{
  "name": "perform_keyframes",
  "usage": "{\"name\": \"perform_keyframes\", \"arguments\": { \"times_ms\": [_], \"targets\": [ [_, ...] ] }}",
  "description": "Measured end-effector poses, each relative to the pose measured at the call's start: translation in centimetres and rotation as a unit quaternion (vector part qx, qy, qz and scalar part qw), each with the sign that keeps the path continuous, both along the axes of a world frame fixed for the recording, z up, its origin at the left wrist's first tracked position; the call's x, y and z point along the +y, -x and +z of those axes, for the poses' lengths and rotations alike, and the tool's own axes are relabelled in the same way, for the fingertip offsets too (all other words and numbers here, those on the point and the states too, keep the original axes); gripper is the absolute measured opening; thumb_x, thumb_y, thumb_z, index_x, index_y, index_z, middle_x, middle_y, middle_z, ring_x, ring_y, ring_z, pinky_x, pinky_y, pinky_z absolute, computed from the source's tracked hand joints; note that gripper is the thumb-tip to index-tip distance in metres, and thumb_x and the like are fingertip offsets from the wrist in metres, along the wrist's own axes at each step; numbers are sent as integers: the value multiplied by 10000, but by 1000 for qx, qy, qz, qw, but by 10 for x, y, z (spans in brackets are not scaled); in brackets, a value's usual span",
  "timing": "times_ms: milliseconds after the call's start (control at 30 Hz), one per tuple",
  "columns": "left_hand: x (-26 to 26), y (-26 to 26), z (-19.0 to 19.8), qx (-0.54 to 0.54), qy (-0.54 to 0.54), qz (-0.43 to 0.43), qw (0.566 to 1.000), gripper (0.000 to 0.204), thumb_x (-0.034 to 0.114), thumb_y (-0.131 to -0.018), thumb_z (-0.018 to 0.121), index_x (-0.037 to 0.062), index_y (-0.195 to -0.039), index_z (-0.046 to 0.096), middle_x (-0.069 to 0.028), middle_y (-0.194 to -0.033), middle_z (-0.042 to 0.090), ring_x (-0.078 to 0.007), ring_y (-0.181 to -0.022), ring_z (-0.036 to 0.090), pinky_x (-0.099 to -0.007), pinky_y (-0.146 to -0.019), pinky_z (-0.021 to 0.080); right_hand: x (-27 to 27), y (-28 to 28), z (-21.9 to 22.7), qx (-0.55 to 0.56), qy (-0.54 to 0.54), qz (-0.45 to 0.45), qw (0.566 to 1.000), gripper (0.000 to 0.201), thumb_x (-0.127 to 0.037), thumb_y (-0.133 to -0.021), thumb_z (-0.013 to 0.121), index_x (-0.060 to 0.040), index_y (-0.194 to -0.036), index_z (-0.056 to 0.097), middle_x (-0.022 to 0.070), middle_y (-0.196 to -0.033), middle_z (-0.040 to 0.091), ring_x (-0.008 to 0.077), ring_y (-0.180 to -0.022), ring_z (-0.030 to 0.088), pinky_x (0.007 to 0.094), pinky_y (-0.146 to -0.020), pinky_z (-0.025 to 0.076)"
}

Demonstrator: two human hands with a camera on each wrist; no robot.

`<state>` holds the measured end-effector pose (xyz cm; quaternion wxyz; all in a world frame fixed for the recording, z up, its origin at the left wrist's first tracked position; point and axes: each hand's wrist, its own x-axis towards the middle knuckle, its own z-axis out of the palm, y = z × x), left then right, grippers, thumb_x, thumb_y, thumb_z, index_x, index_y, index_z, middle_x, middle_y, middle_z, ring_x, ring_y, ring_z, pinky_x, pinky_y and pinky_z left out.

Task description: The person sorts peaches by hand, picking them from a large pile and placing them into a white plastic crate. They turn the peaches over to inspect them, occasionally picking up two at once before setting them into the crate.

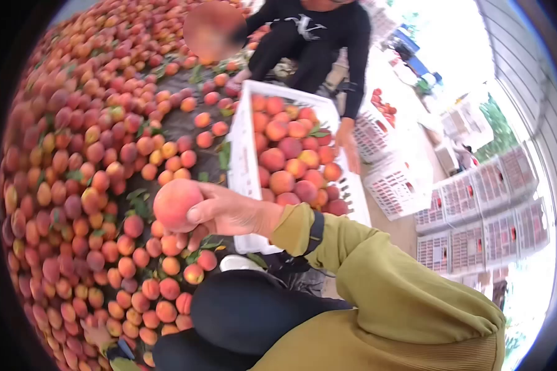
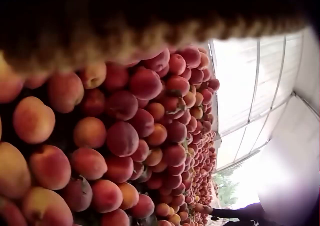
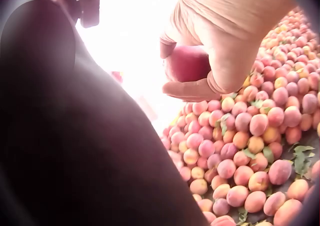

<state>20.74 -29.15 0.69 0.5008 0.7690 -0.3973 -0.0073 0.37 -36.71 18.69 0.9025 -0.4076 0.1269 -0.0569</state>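
My right hand (image 1: pixel 238 214) holds a large pinkish peach (image 1: pixel 177 204) between thumb and fingers, raised above the pile at the crate's near left corner. In the right wrist view the fingers curl round this peach (image 3: pixel 187 64) from both sides. Low at the left of the head view, my left hand (image 1: pixel 98 335) lies over the loose peaches (image 1: pixel 80 309) with its fingers spread. The left wrist view has only a sleeve edge (image 2: pixel 150 41) and peaches beyond it; the hand itself is out of that view. A white plastic crate (image 1: pixel 244 154) full of peaches stands beside my right hand.
Another person in black (image 1: pixel 328 37) sits behind the crate, one hand (image 1: pixel 348 145) at its right rim. A huge heap of peaches (image 1: pixel 105 123) with scattered leaves covers the left side. More white crates (image 1: pixel 396 188) stand to the right, some stacked (image 1: pixel 483 229).
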Motion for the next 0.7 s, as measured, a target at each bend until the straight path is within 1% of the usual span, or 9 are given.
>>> {"name": "perform_keyframes", "arguments": {
  "times_ms": [33,100,167,267,300,367,500,600,700],
  "targets": [
    [-32,22,14,23,38,-49,998,437,212,-800,642,-4,-1161,522,-181,-1106,546,-326,-1036,514,-404,-898,437,-4,22,2,-13,2,-17,1000,423,-201,-814,639,-25,-1157,463,101,-928,613,171,-769,647,293,-646,571],
    [-59,42,41,56,84,-117,988,442,214,-811,630,-2,-1177,509,-176,-1126,536,-318,-1051,509,-400,-905,434,-1,68,16,31,55,-123,990,424,-279,-823,631,-29,-1124,470,90,-882,606,154,-713,634,273,-597,556],
    [-63,43,66,78,109,-151,979,448,217,-821,618,0,-1193,495,-171,-1145,525,-309,-1065,503,-396,-913,431,-2,117,14,41,96,-177,979,546,-440,-797,609,-26,-1130,484,112,-880,617,169,-627,606,280,-517,490],
    [-71,48,107,113,144,-190,965,456,221,-837,600,2,-1217,475,-164,-1175,510,-297,-1087,494,-390,-925,426,0,190,23,51,125,-292,947,553,-477,-802,567,-16,-1100,504,120,-837,620,182,-571,572,264,-489,447],
    [-73,52,120,125,153,-204,959,459,222,-842,593,3,-1225,469,-162,-1185,504,-293,-1094,491,-388,-929,425,3,213,19,78,76,-347,932,517,-481,-820,539,-29,-1072,525,113,-823,623,169,-568,566,257,-496,438],
    [-76,59,146,148,168,-228,948,464,225,-852,581,5,-1241,455,-157,-1204,494,-284,-1108,485,-385,-936,422,3,253,18,97,75,-400,908,477,-475,-851,507,-48,-1064,530,95,-822,629,146,-566,555,255,-498,424],
    [-82,77,193,200,197,-268,922,475,230,-873,557,8,-1273,428,-148,-1243,473,-268,-1137,474,-377,-952,416,11,316,4,105,55,-448,886,457,-497,-875,473,-85,-1067,521,75,-822,629,126,-563,544,248,-498,412],
    [-92,105,212,257,196,-310,894,484,234,-889,539,11,-1298,408,-140,-1273,457,-255,-1159,465,-371,-963,411,23,355,-5,155,1,-523,838,431,-547,-883,452,-147,-1032,516,53,-802,618,103,-556,526,229,-508,409],
    [-80,120,226,311,188,-321,875,492,238,-905,521,13,-1322,388,-133,-1302,442,-243,-1180,456,-365,-975,407,2,420,-8,201,-59,-599,773,441,-539,-855,531,-125,-1008,526,63,-776,616,114,-548,544,235,-500,451]
  ]
}}
